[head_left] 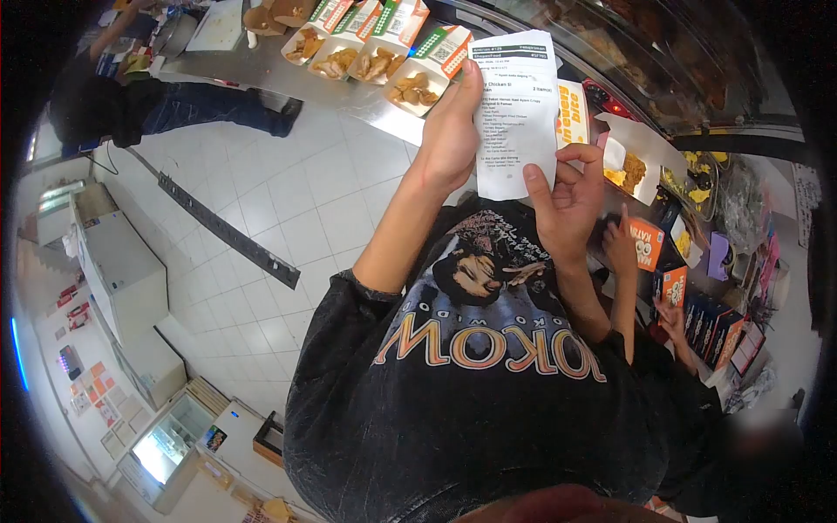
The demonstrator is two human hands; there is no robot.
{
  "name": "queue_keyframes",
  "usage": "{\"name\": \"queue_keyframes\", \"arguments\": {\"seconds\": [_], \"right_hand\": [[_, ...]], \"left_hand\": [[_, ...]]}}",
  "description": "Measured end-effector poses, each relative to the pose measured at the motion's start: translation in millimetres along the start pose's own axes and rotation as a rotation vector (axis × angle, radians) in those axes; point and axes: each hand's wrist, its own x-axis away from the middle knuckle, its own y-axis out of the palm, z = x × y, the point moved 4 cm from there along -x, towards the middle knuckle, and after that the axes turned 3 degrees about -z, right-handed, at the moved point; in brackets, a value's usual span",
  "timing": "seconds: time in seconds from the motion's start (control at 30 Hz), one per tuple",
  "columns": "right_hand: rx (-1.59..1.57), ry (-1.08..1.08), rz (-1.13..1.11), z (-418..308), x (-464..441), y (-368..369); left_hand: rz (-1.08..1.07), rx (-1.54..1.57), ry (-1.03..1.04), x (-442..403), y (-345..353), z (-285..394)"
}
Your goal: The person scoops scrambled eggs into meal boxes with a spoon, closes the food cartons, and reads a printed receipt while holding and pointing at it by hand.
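My left hand (pixel 453 131) grips the left edge of a long white printed receipt (pixel 514 113), its thumb lying on the front. At the receipt's lower right, my right hand (pixel 571 200) has its thumb over the paper and its fingers curled. The receipt is held up with its text facing me, above the front edge of the counter. Just behind it shows part of a white and orange printed box or sheet (pixel 573 113). Left of the receipt, an open paper box of fried chicken (pixel 417 91) stands nearest my left hand.
More open chicken boxes (pixel 336 63) line the counter. To the right is an open box (pixel 641 166) with fried food and a white mound. A co-worker's hand (pixel 621 244) is beside an orange box (pixel 645 240). Folded boxes (pixel 711 327) stand further right. Another person's dark-clothed legs (pixel 218 113) appear left.
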Motion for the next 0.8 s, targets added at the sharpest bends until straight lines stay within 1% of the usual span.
{"name": "queue_keyframes", "arguments": {"seconds": [0.4,0.5,0.73,0.8], "right_hand": [[-0.047,0.011,0.037,-4.0,0.3,4.5],[-0.04,-0.002,0.04,-3.7,-0.2,4.2],[0.028,-0.018,0.046,-6.5,-2.2,3.5],[-0.045,0.012,0.039,-2.9,-1.8,4.4]], "left_hand": [[-0.041,-0.035,-0.03,-3.7,-1.4,-6.6],[-0.122,-0.019,-0.062,-7.5,-2.4,-14.1],[-0.185,0.096,-0.109,-6.8,7.6,-11.3],[-0.208,0.182,-0.149,-6.5,4.7,-13.9]]}}
